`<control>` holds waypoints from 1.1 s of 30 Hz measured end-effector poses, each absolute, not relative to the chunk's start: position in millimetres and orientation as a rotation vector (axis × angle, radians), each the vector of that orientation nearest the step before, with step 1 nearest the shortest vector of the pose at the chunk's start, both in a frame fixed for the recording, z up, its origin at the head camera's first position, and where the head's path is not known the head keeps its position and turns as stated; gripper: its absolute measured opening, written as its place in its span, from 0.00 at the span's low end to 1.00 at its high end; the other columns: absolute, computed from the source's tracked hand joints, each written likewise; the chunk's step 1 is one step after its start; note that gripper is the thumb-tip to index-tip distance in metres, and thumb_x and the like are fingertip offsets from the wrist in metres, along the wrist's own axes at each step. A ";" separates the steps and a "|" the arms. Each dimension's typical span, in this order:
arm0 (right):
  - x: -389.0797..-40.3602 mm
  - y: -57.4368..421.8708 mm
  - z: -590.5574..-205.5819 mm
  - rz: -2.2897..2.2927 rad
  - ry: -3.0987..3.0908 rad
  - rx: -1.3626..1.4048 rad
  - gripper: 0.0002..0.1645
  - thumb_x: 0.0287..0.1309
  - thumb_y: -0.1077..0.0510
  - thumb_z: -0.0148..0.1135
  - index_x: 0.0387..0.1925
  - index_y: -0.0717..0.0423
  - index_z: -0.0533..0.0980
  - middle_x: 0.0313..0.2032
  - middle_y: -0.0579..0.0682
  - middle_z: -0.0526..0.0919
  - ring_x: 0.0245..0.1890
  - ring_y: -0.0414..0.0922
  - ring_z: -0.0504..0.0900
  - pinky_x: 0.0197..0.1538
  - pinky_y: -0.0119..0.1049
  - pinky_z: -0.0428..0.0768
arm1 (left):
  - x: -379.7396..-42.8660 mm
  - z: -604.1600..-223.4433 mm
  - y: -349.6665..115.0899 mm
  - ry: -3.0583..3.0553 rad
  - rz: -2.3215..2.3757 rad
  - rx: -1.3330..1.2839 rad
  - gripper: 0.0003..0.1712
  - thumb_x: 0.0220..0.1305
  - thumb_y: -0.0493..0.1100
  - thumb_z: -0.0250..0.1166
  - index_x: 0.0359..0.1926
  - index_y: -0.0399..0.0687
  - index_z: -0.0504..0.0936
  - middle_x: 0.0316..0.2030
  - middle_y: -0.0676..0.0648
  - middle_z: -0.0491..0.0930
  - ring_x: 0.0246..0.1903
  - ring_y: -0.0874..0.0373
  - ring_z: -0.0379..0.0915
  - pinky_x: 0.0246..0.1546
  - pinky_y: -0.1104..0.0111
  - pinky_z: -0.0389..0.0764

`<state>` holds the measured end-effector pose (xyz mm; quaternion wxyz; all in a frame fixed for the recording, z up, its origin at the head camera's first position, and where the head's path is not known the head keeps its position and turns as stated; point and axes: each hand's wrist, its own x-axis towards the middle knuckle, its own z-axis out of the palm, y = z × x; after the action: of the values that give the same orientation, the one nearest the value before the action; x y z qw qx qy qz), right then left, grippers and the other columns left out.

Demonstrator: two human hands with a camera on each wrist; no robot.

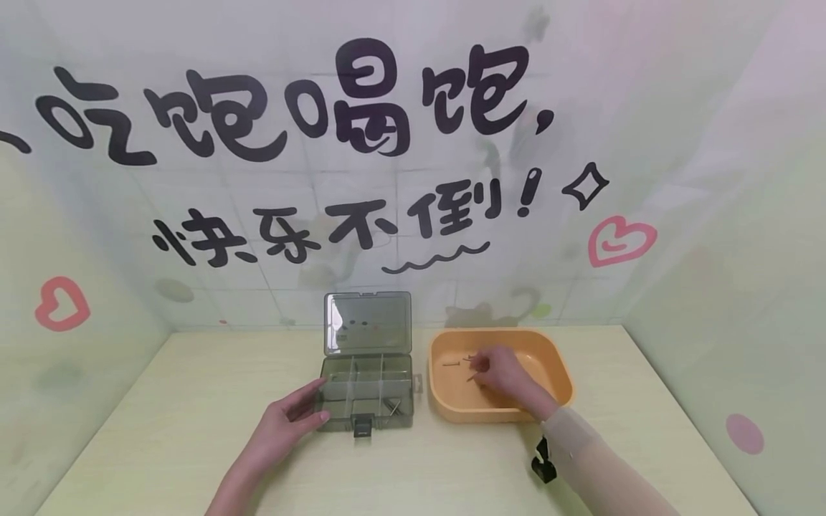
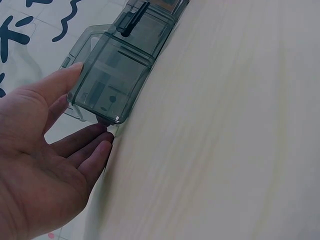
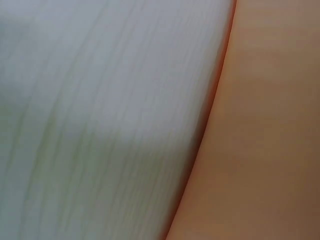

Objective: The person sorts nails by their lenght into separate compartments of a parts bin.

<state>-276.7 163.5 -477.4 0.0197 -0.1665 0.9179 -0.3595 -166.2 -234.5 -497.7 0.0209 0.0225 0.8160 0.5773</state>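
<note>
A smoky transparent compartment box (image 1: pixel 332 389) stands on the table, its lid (image 1: pixel 368 324) raised at the back. My left hand (image 1: pixel 284 423) holds its left side, thumb at the front corner; the left wrist view shows the same hand (image 2: pixel 55 140) with fingertips by the lower edge. A few thin metal screws (image 1: pixel 392 408) lie in the front right compartment. Inside the orange tray (image 1: pixel 445 408), my right hand (image 1: pixel 502 371) has curled fingers, and a small screw (image 1: pixel 472 378) sticks out at the thumb tip. Another screw (image 1: pixel 452 364) lies left of the fingers on the tray floor.
The tray stands just right of the box on a pale wood-grain table (image 1: pixel 452 473). A printed wall (image 1: pixel 310 165) rises behind, with side panels left and right. A black clip (image 1: pixel 543 462) hangs by the right wrist. The right wrist view shows only table and tray.
</note>
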 end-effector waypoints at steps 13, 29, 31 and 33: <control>-276.5 165.3 -479.7 -1.066 2.835 -0.532 0.09 0.49 0.75 0.65 0.29 0.62 0.86 0.28 0.48 0.86 0.30 0.41 0.78 0.34 0.33 0.83 | -165.2 -498.0 -235.8 2.525 1.794 0.066 0.38 0.65 0.42 0.72 0.73 0.40 0.69 0.72 0.31 0.63 0.71 0.35 0.61 0.68 0.59 0.71; -273.8 165.5 -479.0 -1.098 2.770 -0.498 0.10 0.42 0.73 0.67 0.30 0.63 0.87 0.30 0.49 0.87 0.27 0.41 0.77 0.28 0.29 0.78 | -166.3 -499.2 -234.9 2.523 1.785 0.054 0.38 0.65 0.43 0.73 0.73 0.42 0.70 0.72 0.31 0.64 0.70 0.36 0.63 0.67 0.59 0.72; -273.5 166.2 -478.2 -1.111 2.750 -0.516 0.10 0.43 0.73 0.67 0.30 0.63 0.87 0.30 0.48 0.87 0.27 0.40 0.77 0.27 0.28 0.78 | -166.0 -498.3 -234.9 2.527 1.784 0.050 0.39 0.65 0.43 0.73 0.73 0.42 0.70 0.72 0.31 0.64 0.70 0.36 0.63 0.67 0.59 0.72; -272.9 166.5 -476.7 -1.117 2.733 -0.536 0.09 0.44 0.72 0.68 0.31 0.62 0.87 0.30 0.48 0.87 0.27 0.40 0.76 0.28 0.28 0.77 | -165.7 -497.4 -234.9 2.528 1.782 0.044 0.38 0.65 0.43 0.73 0.73 0.43 0.70 0.72 0.31 0.64 0.70 0.36 0.63 0.67 0.59 0.72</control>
<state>-272.9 166.5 -476.7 0.0703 -0.1780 0.9085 -0.3714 -165.7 -234.9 -497.4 0.0243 0.0143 0.8170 0.5759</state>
